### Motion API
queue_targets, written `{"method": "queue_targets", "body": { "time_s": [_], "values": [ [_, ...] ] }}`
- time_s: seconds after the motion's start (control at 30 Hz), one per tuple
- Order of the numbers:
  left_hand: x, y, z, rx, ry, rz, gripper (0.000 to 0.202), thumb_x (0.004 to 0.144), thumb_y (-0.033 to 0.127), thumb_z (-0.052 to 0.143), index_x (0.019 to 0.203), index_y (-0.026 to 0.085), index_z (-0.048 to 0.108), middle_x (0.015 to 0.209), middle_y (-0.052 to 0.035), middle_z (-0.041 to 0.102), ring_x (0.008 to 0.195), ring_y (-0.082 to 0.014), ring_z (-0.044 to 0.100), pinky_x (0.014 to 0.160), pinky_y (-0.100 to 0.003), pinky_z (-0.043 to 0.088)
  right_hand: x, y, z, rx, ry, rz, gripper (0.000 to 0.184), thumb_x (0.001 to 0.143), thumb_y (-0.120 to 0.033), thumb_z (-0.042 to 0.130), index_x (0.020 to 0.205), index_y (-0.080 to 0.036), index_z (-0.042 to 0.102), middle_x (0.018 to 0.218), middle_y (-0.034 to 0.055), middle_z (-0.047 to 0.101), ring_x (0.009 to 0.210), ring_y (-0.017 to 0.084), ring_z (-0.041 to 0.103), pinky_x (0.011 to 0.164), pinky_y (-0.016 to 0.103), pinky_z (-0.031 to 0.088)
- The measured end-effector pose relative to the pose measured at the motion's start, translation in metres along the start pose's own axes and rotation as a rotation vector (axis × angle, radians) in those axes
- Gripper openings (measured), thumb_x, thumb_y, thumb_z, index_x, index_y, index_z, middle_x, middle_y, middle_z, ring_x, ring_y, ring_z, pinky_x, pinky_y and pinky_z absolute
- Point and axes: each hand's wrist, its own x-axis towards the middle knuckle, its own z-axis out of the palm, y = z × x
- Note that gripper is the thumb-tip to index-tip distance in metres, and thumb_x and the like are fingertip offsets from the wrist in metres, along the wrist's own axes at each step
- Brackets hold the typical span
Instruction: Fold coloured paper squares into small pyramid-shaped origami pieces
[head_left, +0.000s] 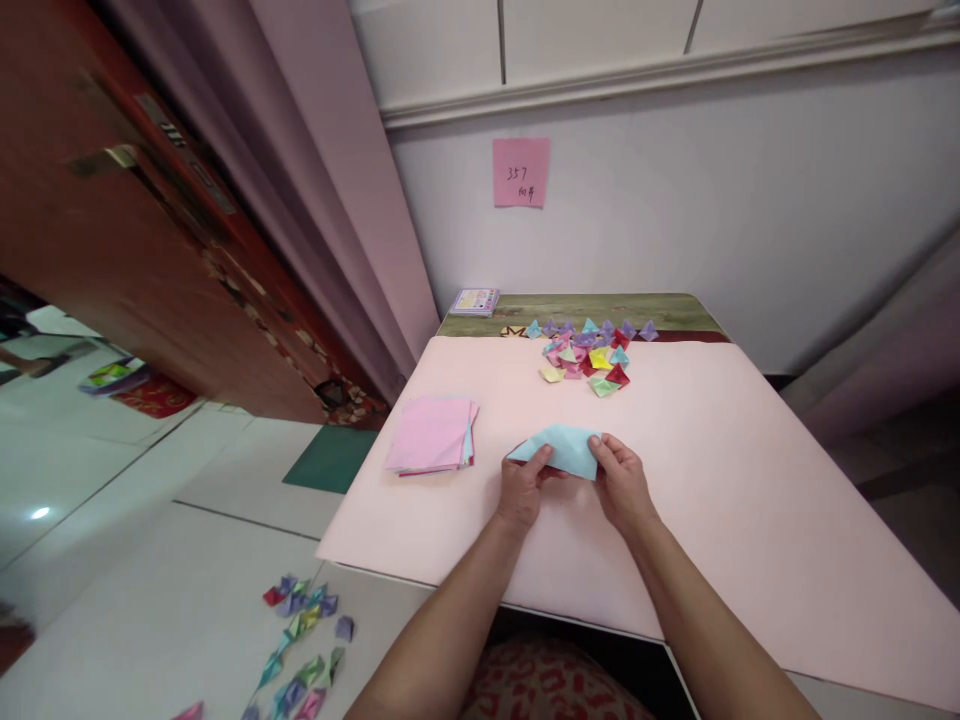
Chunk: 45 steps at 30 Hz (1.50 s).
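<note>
A light blue sheet of folding paper point(566, 448), partly folded with a slanted left end, is held just above the pink-covered table. My left hand point(523, 485) pinches its lower left part, thumb on top and fingers underneath. At its right end, my right hand point(621, 478) grips the paper between thumb and fingers. To the left of my hands lies a stack of square paper sheets point(431, 435), a pink one on top. Beyond the paper sits a cluster of small folded paper pieces point(585, 355) in several colours.
The pink-covered table point(720, 480) reaches to the wall, where a pink note point(520, 173) is stuck. Cards point(474, 302) lie at its back left corner. More folded pieces point(300, 625) are scattered on the floor at left. A brown door point(187, 220) and purple curtain point(330, 180) stand left.
</note>
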Motion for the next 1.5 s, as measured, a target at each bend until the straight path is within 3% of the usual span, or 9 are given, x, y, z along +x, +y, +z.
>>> {"method": "queue_targets", "body": {
  "time_s": [0.17,0.33,0.57,0.87,1.0,1.1,1.27,1.4,1.5],
  "values": [
    [-0.002,0.004,0.002,0.002,-0.03,0.007,0.032,0.061,0.032,0.085,0.078,0.011,0.07,0.073,-0.0027,0.065,0.066,-0.016,0.061,0.055,-0.028,0.053,-0.001,-0.004,0.0,-0.011,0.01,0.029,0.036,0.073,-0.049,0.077,0.094,-0.021,0.067,0.076,0.001,0.065,0.066,0.016,0.057,0.06,0.028,0.047],
    [-0.003,0.003,0.001,0.004,-0.046,0.024,0.03,0.063,0.032,0.084,0.079,0.014,0.067,0.072,-0.0002,0.064,0.066,-0.0144,0.06,0.059,-0.027,0.052,-0.005,-0.005,0.003,-0.129,0.054,-0.065,0.05,0.078,-0.048,0.073,0.121,-0.025,0.061,0.059,-0.0058,0.052,0.056,0.014,0.05,0.054,0.026,0.042],
    [-0.003,0.003,0.001,-0.003,-0.044,-0.002,0.033,0.061,0.029,0.085,0.087,0.013,0.072,0.082,-0.0042,0.071,0.079,-0.0183,0.065,0.072,-0.03,0.053,-0.004,-0.006,0.004,-0.043,-0.036,0.004,0.037,0.077,-0.057,0.07,0.086,-0.021,0.068,0.079,0.0045,0.069,0.073,0.021,0.062,0.061,0.031,0.049],
    [-0.003,0.007,0.0,0.018,-0.111,-0.037,0.026,0.062,0.027,0.086,0.077,0.014,0.07,0.073,-0.0006,0.066,0.073,-0.0143,0.061,0.073,-0.027,0.05,0.0,-0.006,-0.004,0.034,0.011,0.093,0.036,0.072,-0.046,0.078,0.099,-0.023,0.071,0.079,0.0005,0.07,0.069,0.016,0.061,0.062,0.027,0.049],
    [-0.002,0.009,0.0,0.017,-0.139,-0.05,0.027,0.062,0.027,0.085,0.08,0.013,0.071,0.08,-0.0034,0.069,0.078,-0.0162,0.062,0.075,-0.028,0.05,0.0,-0.003,-0.001,0.024,-0.047,0.174,0.041,0.071,-0.048,0.079,0.101,-0.022,0.07,0.086,0.0035,0.072,0.073,0.018,0.064,0.065,0.029,0.052],
    [-0.002,0.006,0.001,-0.005,-0.146,-0.045,0.026,0.062,0.026,0.084,0.081,0.013,0.072,0.083,-0.005,0.071,0.08,-0.0168,0.064,0.078,-0.029,0.05,-0.002,0.001,0.004,-0.03,-0.056,0.137,0.041,0.071,-0.048,0.08,0.099,-0.022,0.067,0.087,0.004,0.072,0.072,0.019,0.065,0.065,0.03,0.052],
    [-0.004,0.0,0.005,-0.014,-0.053,-0.016,0.025,0.062,0.025,0.085,0.079,0.012,0.074,0.076,-0.0045,0.071,0.071,-0.0158,0.064,0.073,-0.03,0.052,-0.006,0.007,0.006,-0.242,-0.03,-0.021,0.032,0.073,-0.047,0.078,0.09,-0.022,0.065,0.079,0.0016,0.07,0.062,0.015,0.059,0.055,0.025,0.046],
    [-0.005,0.005,0.008,0.032,0.034,0.012,0.027,0.061,0.03,0.086,0.077,0.012,0.073,0.073,-0.0032,0.071,0.066,-0.015,0.063,0.067,-0.029,0.052,-0.006,0.008,0.003,-0.289,0.02,-0.055,0.031,0.079,-0.052,0.07,0.089,-0.022,0.068,0.075,0.0013,0.067,0.06,0.014,0.056,0.055,0.025,0.046],
    [-0.005,0.01,0.01,0.115,0.097,0.05,0.029,0.058,0.031,0.087,0.075,0.012,0.072,0.069,-0.0015,0.068,0.063,-0.0134,0.061,0.065,-0.028,0.052,-0.006,0.007,0.002,-0.308,-0.037,-0.038,0.034,0.079,-0.055,0.07,0.085,-0.021,0.07,0.07,0.0012,0.066,0.059,0.014,0.055,0.055,0.026,0.044]
  ]
}}
